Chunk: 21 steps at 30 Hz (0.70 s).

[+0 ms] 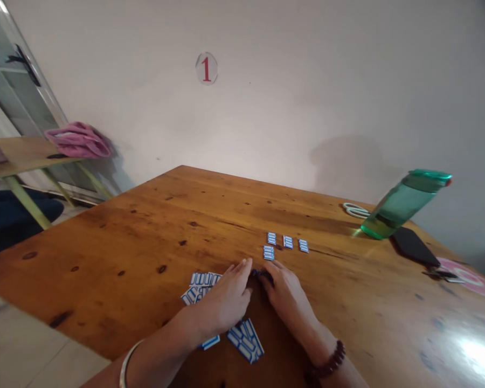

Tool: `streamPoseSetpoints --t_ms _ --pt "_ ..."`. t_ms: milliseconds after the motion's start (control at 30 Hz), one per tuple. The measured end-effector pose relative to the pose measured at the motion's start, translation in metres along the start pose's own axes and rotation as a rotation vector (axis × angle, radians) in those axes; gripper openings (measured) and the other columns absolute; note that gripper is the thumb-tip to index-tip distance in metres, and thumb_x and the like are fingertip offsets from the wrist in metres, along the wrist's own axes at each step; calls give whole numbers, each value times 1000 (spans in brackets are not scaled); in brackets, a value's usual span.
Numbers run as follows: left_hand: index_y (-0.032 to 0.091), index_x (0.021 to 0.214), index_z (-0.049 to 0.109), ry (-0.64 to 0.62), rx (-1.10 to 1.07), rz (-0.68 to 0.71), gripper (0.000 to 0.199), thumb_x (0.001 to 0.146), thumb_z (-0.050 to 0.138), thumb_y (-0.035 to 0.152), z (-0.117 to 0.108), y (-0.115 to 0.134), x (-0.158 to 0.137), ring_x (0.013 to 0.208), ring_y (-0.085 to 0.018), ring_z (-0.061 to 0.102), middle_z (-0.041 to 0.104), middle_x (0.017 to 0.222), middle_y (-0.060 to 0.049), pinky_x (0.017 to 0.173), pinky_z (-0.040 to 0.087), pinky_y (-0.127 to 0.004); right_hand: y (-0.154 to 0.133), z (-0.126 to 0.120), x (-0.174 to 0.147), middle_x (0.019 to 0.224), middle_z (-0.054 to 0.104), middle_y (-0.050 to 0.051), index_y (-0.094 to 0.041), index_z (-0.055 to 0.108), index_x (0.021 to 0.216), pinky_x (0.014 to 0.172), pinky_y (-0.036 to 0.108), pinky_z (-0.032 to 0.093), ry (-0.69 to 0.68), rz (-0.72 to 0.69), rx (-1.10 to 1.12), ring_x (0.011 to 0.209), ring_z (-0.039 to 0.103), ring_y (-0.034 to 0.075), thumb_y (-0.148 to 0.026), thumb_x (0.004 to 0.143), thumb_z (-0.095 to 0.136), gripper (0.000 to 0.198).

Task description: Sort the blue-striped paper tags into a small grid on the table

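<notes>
Small blue-and-white striped pieces, flat like cards or stickers, lie about my hands on the wooden table [145,242]. My left hand [232,296] rests over a spread group of striped pieces [200,279], its fingers stretched forward and the thumb apart. Facing it, my right hand [286,293] has its fingers bent down round a small dark blue piece [257,273], partly hidden by them; the left fingertips are close beside it. Nearer my body lies an overlapping cluster of striped pieces [246,340]. Beyond my fingertips sit several small striped stacks [288,242].
At the right stands a green bottle [406,205] beside a white cable [355,210]. A black phone-like slab [415,246], keys [442,276] and a pink round mat [472,277] lie nearby. Left, a pink cloth [78,140] is on another table.
</notes>
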<state>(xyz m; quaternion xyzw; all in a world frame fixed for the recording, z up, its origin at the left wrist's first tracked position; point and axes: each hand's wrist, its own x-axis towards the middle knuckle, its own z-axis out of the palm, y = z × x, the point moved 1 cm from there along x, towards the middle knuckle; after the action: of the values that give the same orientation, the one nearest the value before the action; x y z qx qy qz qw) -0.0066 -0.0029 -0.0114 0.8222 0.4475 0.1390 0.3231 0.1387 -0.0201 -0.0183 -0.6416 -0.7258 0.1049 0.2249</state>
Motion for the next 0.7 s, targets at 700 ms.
streamPoseSetpoints --t_ms 700 --pt "16 99 62 313 -317 21 29 78 43 21 -18 -7 11 94 -19 59 66 101 -8 86 43 -31 -1 -6 5 58 55 -2 -17 57 64 51 22 32 19 76 396 54 47 12 -20 74 50 13"
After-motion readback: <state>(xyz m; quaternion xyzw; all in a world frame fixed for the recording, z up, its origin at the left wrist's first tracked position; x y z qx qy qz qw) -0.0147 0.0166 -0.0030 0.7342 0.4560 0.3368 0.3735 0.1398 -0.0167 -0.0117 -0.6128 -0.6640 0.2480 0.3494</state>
